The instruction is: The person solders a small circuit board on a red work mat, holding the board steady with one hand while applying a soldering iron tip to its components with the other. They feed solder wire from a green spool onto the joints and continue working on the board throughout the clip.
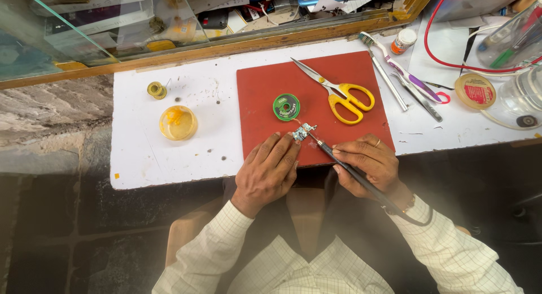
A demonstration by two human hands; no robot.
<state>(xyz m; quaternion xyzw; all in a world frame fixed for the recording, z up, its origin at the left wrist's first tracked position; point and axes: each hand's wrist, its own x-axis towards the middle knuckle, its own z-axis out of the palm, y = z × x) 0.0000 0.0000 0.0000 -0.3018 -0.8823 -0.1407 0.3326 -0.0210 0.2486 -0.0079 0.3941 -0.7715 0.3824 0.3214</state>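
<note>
bright, even daylight; sharp focus

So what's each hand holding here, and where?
Right hand holds a soldering iron by its handle; left hand pins a small part at its edge.

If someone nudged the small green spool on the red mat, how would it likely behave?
The green spool lies flat on its broad face on the red mat, so it would probably slide, not roll. It looks small and thin, likely light. A thin strand trails from it toward the left hand, which might tug it.
</note>
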